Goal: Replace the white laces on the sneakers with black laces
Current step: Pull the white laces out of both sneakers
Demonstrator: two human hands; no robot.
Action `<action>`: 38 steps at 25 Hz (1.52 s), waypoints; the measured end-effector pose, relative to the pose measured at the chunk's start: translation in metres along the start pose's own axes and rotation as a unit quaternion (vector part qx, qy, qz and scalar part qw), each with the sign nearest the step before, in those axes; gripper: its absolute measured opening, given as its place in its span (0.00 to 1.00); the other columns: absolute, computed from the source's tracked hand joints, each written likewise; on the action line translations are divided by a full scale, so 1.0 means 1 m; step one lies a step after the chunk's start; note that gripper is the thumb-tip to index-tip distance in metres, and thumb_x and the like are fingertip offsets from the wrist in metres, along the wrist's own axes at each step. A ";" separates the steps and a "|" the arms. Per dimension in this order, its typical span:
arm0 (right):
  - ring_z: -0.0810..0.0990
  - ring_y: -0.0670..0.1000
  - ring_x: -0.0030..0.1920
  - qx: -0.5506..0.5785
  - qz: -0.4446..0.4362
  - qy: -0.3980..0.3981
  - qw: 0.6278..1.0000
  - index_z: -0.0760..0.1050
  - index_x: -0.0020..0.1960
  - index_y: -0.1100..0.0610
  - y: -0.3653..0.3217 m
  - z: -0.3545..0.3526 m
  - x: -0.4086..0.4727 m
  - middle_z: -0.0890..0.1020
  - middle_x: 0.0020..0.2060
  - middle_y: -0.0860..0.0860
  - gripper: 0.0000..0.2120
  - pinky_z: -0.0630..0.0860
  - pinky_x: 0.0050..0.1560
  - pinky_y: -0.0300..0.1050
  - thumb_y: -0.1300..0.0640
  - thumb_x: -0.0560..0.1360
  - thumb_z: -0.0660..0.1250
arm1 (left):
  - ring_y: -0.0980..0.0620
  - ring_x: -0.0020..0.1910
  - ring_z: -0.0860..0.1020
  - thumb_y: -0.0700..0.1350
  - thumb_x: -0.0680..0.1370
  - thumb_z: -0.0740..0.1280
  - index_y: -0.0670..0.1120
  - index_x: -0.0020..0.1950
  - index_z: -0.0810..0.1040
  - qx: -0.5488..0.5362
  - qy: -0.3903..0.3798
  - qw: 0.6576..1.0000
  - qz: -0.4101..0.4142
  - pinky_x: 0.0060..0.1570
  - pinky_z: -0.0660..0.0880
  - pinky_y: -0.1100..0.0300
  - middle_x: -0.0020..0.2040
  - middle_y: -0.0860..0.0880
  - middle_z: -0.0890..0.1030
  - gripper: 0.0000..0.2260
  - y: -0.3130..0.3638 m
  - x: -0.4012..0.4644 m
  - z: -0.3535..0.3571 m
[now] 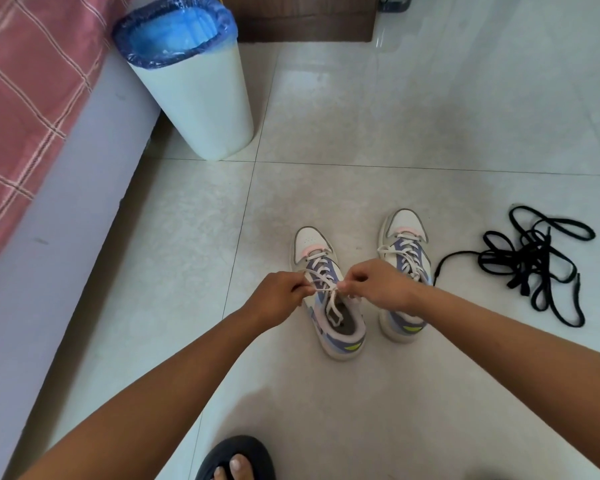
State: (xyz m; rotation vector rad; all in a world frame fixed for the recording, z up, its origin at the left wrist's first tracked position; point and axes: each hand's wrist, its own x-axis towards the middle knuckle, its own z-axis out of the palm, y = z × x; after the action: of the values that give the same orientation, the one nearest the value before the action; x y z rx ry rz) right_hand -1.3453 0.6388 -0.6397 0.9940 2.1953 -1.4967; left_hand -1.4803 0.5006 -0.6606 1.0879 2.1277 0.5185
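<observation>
Two white-and-blue sneakers stand side by side on the tiled floor, toes pointing away from me. Over the left sneaker (340,327) my left hand (277,296) and my right hand (378,284) each pinch a part of its white lace (321,277) near the top eyelets. The lace is pulled taut between them. The right sneaker (404,237) is still laced in white, and my right wrist covers its heel part. A tangled bundle of black laces (530,261) lies on the floor to the right of the shoes.
A white bin (201,98) with a blue liner stands at the back left beside a bed with a pink checked cover (25,109). A brown wooden cabinet base (305,19) is at the back. My foot in a black slipper (236,459) is at the bottom edge.
</observation>
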 end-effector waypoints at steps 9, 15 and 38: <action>0.70 0.51 0.29 0.007 0.155 0.176 0.972 0.71 0.35 0.60 0.054 -0.116 0.009 0.74 0.31 0.56 0.11 0.67 0.32 0.41 0.65 0.76 0.61 | 0.48 0.48 0.78 0.46 0.79 0.61 0.47 0.44 0.78 0.090 -0.007 0.980 -0.180 0.48 0.73 0.56 0.44 0.49 0.80 0.08 -0.084 -0.003 -0.025; 0.77 0.49 0.32 0.241 0.063 0.348 0.904 0.72 0.38 0.58 0.058 -0.131 0.000 0.77 0.36 0.57 0.10 0.76 0.35 0.37 0.59 0.79 0.62 | 0.39 0.53 0.76 0.39 0.80 0.56 0.39 0.55 0.74 0.163 0.225 0.914 -0.295 0.52 0.71 0.50 0.54 0.39 0.78 0.10 -0.098 -0.012 -0.052; 0.65 0.49 0.33 -0.057 -0.118 0.131 0.983 0.58 0.41 0.45 0.006 0.000 -0.007 0.68 0.33 0.48 0.16 0.66 0.35 0.50 0.58 0.71 0.66 | 0.54 0.55 0.69 0.49 0.69 0.70 0.48 0.59 0.67 -0.058 0.238 0.969 0.006 0.52 0.64 0.57 0.54 0.55 0.64 0.22 -0.005 -0.017 -0.003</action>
State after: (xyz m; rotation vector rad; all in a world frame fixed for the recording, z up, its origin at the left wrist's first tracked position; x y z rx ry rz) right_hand -1.3359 0.6374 -0.6401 0.9687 2.6330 -1.3800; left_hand -1.4779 0.4831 -0.6552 0.9815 2.4585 0.9800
